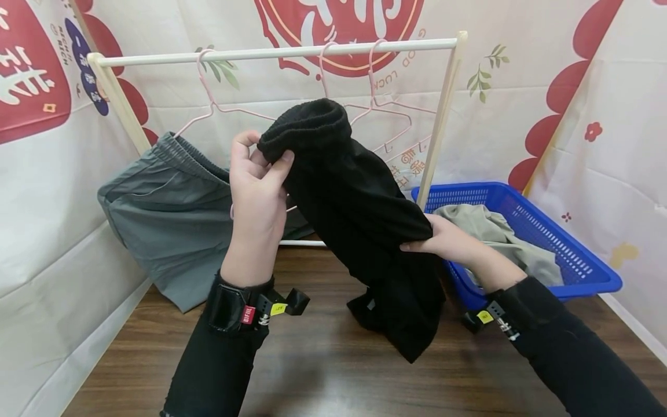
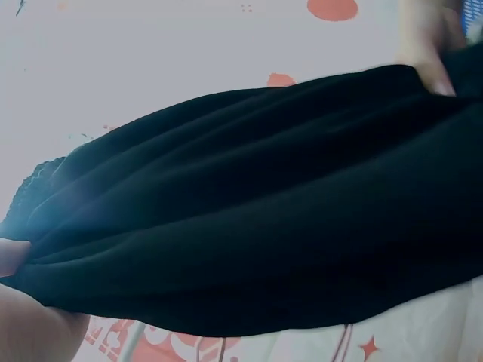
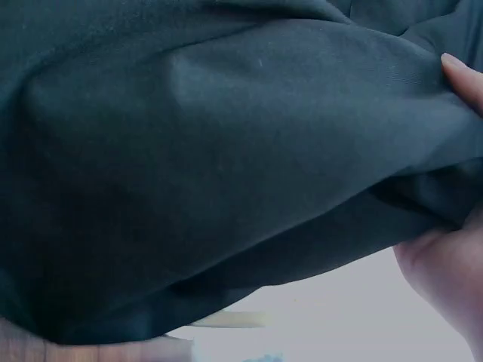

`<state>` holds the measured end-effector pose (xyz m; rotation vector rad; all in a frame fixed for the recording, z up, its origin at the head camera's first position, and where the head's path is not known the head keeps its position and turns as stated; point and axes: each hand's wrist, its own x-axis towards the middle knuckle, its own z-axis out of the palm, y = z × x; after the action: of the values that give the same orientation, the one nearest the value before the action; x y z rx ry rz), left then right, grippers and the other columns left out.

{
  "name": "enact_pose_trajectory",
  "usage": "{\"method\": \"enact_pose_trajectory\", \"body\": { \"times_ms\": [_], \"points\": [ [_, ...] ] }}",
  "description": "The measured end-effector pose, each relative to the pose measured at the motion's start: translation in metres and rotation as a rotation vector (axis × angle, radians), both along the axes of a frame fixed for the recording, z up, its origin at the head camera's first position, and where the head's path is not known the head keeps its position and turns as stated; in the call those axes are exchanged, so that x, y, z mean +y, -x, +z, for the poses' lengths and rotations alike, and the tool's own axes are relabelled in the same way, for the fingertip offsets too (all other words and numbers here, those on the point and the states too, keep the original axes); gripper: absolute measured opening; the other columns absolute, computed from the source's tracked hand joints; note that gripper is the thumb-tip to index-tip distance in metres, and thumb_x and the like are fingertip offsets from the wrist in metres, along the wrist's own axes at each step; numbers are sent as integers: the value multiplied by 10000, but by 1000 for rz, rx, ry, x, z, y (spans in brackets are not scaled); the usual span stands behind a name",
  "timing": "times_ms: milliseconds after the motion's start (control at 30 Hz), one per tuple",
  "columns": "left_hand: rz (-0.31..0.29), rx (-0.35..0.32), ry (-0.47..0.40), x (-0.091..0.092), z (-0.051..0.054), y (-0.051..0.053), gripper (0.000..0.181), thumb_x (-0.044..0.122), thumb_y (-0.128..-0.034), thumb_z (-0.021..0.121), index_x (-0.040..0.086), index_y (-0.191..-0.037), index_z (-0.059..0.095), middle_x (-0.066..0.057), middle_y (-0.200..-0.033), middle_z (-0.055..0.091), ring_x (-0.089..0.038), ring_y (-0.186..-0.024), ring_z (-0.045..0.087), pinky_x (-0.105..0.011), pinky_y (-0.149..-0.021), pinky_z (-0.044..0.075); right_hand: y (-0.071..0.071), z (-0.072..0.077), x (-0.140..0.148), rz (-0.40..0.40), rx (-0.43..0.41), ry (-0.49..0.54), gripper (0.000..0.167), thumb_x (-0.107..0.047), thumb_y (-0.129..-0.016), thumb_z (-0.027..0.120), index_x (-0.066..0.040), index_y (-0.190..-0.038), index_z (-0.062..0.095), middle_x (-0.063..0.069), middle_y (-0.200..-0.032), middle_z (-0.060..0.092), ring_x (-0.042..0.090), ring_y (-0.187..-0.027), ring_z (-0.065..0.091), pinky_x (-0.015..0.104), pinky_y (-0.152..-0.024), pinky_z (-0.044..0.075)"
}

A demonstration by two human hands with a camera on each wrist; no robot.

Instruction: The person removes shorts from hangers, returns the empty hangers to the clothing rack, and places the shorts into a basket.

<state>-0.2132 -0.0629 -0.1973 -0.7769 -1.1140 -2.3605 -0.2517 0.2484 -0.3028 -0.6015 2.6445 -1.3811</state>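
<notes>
The black garment (image 1: 354,191) is in the air above the worktop (image 1: 307,370), stretched between both hands. Its long axis runs slantwise: the gathered edge (image 1: 307,124) is high at the left hand (image 1: 257,174), and the cloth descends toward the right hand (image 1: 443,234), with the loose lower part hanging below. The left hand pinches this edge between thumb and fingers; the right hand grips the side fold. So the left hand is the nearer one to the gathered opening. Behind it, two pink hangers (image 1: 372,90) hang from the rack bar (image 1: 156,59).

About writing: the red tag (image 1: 248,314) on the left wrist strap (image 1: 226,307) and the yellow label (image 1: 278,309) are too small to read surely. On the backdrop (image 1: 479,139), "LUCK" and, far left, "RICH" can be read.
</notes>
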Motion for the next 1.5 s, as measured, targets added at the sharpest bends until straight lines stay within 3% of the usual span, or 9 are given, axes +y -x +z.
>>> {"method": "enact_pose_trajectory", "body": {
  "times_ms": [333, 467, 633, 733, 900, 1033, 1200, 1333, 1500],
  "points": [
    [81, -56, 118, -10, -18, 1, 354, -123, -908, 563, 136, -1112, 434, -82, -978, 573, -219, -915, 567, -281, -716, 483, -2, 6, 12, -2, 28, 93, 604, -179, -886, 735, -83, -1417, 466, 121, -1349, 530, 227, -1204, 491, 432, -995, 397],
    [116, -56, 175, -12, -26, 0, 360, -124, -908, 558, 112, -1156, 449, -125, -1026, 577, -226, -922, 564, -293, -763, 505, -5, 11, 18, -32, 44, 93, 520, -193, -892, 728, -105, -1362, 524, 77, -1284, 575, 184, -1165, 509, 366, -955, 431],
    [123, -76, 248, -9, -36, 2, 384, -128, -889, 575, 97, -1181, 468, -139, -1109, 575, -224, -975, 569, -282, -793, 486, -7, 15, 27, -46, 96, 170, 275, -133, -927, 677, -103, -1191, 603, 32, -1114, 616, 183, -1042, 542, 280, -856, 455],
    [104, -96, 310, -6, -43, 4, 409, -118, -890, 584, 76, -1224, 449, -146, -1143, 561, -236, -1022, 575, -317, -870, 470, -8, 17, 30, -61, 128, 223, 199, -122, -944, 652, -78, -1134, 612, 34, -1046, 612, 202, -991, 539, 281, -828, 452],
    [88, -158, 427, 2, -56, 3, 444, -68, -891, 608, 80, -1274, 438, -149, -1167, 567, -240, -1002, 586, -333, -857, 470, -11, 20, 31, -114, 160, 298, 177, -138, -954, 638, -63, -1114, 621, 24, -1017, 610, 198, -977, 524, 263, -813, 447],
    [69, -205, 490, 7, -63, 3, 456, -51, -889, 615, 79, -1294, 451, -124, -1207, 554, -227, -1019, 582, -318, -837, 478, -13, 23, 31, -91, 161, 418, 121, -104, -969, 606, -43, -1071, 628, 39, -991, 591, 202, -951, 500, 254, -792, 440],
    [30, -250, 508, 13, -70, 8, 443, -66, -883, 609, 73, -1284, 481, -145, -1216, 523, -251, -1017, 555, -319, -813, 468, -14, 27, 30, -41, 156, 569, 90, -64, -978, 577, -44, -1034, 645, 46, -967, 603, 179, -888, 524, 240, -732, 471],
    [27, -305, 558, 18, -78, 12, 425, -21, -892, 614, 73, -1285, 485, -144, -1350, 437, -242, -1113, 479, -364, -852, 405, -16, 33, 30, -16, 154, 680, 110, -24, -977, 558, -34, -1012, 662, 56, -954, 619, 166, -847, 560, 236, -685, 496],
    [-19, -387, 567, 21, -86, 18, 410, -9, -896, 615, 99, -1276, 504, -156, -1241, 494, -167, -853, 538, -302, -718, 450, -19, 42, 28, -65, 141, 767, 117, -9, -964, 574, -31, -980, 688, 49, -904, 635, 147, -777, 579, 233, -632, 501]
  ]
}}
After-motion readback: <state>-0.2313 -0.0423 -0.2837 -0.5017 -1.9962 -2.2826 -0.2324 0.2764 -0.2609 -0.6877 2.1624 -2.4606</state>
